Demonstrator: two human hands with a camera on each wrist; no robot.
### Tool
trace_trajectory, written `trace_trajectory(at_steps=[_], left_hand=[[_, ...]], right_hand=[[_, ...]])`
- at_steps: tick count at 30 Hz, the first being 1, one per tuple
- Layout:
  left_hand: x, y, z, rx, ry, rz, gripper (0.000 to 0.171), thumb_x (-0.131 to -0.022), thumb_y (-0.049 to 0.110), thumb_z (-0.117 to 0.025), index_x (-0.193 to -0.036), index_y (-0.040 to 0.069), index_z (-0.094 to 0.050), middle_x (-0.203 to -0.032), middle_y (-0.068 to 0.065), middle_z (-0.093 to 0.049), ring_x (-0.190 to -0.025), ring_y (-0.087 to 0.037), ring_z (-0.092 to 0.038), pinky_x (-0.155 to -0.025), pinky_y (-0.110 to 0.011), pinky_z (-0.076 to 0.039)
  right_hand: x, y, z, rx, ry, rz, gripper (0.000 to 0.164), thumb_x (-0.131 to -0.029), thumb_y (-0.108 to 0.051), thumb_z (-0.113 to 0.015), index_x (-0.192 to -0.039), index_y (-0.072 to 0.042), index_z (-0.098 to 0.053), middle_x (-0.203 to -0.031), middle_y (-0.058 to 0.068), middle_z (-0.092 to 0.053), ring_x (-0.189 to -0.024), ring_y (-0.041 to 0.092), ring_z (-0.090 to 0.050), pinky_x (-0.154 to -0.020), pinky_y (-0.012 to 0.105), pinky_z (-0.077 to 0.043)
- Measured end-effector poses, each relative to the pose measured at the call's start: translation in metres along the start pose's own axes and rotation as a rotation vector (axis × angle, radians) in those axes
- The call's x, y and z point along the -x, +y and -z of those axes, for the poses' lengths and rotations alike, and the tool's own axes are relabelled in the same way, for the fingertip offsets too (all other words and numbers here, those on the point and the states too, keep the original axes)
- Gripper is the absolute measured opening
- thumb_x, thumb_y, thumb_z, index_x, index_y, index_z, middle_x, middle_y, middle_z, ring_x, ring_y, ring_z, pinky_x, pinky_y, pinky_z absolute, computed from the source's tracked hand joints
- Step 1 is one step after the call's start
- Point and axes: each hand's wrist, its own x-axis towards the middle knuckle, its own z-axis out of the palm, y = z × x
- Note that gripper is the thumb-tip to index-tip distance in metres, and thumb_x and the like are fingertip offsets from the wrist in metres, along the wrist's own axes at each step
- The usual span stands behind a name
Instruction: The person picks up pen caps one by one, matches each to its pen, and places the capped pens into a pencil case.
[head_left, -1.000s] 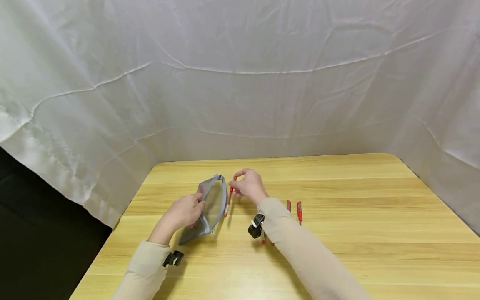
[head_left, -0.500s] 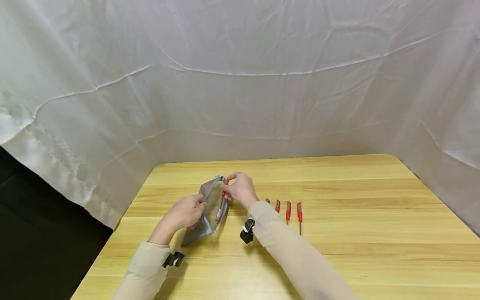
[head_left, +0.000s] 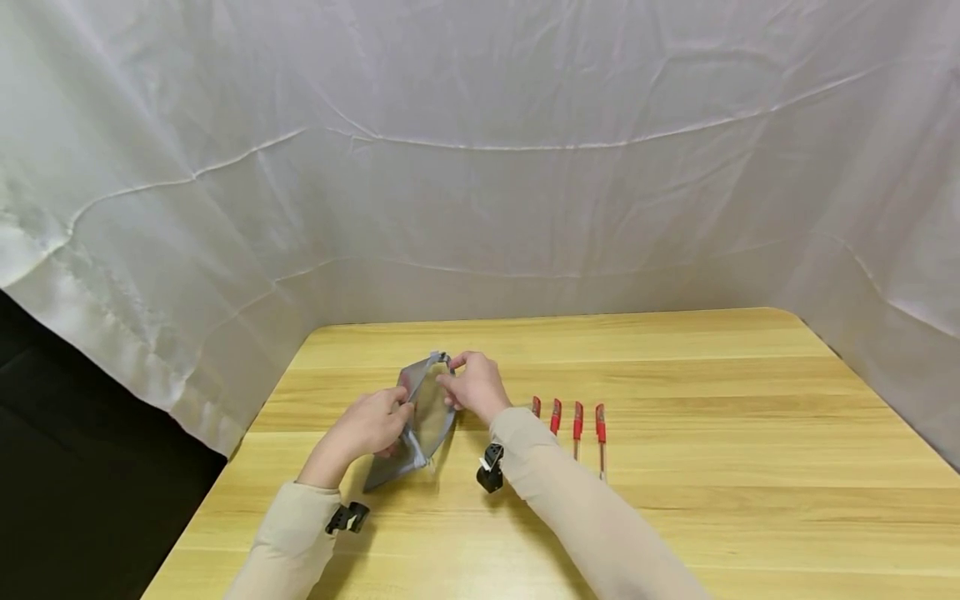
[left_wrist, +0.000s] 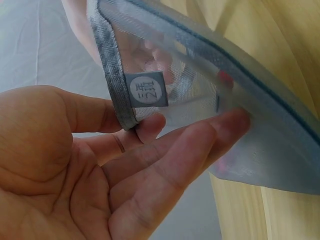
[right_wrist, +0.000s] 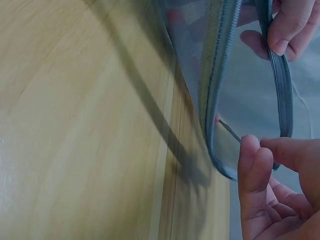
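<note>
A grey mesh zip pouch (head_left: 431, 417) stands tilted on the table with its mouth spread. My left hand (head_left: 375, 421) pinches the near rim, beside a small fabric tag (left_wrist: 148, 89) in the left wrist view. At the far side of the mouth is my right hand (head_left: 476, 385), thumb and fingertips close together, with no pen visible between them. In the right wrist view these fingers (right_wrist: 250, 165) lie by the pouch's rounded corner. A small red spot (left_wrist: 225, 79) shows through the mesh; its shape is unclear.
Several red-capped pens (head_left: 601, 423) lie in a row on the wooden table (head_left: 750, 400), right of the pouch, partly covered by the right sleeve (head_left: 570, 500). A pale cloth curtain (head_left: 525, 208) hangs behind the table. Dark material (head_left: 90, 450) lies beyond its left side.
My right hand has moved left to the pouch mouth with a red pen, which no longer shows in the hand. The left hand stays on the rim. More pens on the table are uncovered.
</note>
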Motion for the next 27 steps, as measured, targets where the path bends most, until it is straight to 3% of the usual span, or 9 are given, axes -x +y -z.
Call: trace_trajectory(at_steps=[7, 16, 27], left_hand=[[0.0, 0.0, 0.0, 0.009, -0.01, 0.012, 0.023, -0.114, 0.022, -0.046, -0.1, 0.009, -0.059, -0.07, -0.01, -0.065, -0.058, -0.02, -0.068, -0.058, -0.032, -0.061], [0.001, 0.001, 0.0, 0.022, -0.005, 0.011, 0.022, -0.114, 0.022, -0.047, -0.1, 0.009, -0.058, -0.073, -0.011, -0.066, -0.06, -0.019, -0.068, -0.057, -0.032, -0.062], [0.007, -0.004, 0.001, 0.061, -0.003, 0.015, 0.023, -0.114, 0.021, -0.047, -0.102, 0.007, -0.059, -0.075, -0.012, -0.064, -0.06, -0.021, -0.068, -0.058, -0.034, -0.063]], right_hand=[[0.002, -0.001, 0.003, 0.036, 0.005, 0.005, 0.03, -0.1, -0.015, -0.078, -0.125, -0.002, -0.068, -0.08, 0.016, -0.078, -0.052, 0.012, -0.068, -0.068, 0.039, -0.068], [0.0, 0.001, 0.009, 0.054, -0.013, 0.002, 0.029, -0.098, -0.014, -0.079, -0.122, -0.003, -0.067, -0.078, 0.016, -0.078, -0.053, 0.012, -0.069, -0.066, 0.036, -0.068], [0.006, 0.002, 0.026, 0.148, -0.065, 0.033, 0.03, -0.099, -0.017, -0.079, -0.122, -0.004, -0.065, -0.086, 0.018, -0.078, -0.078, 0.032, -0.082, -0.071, 0.038, -0.068]])
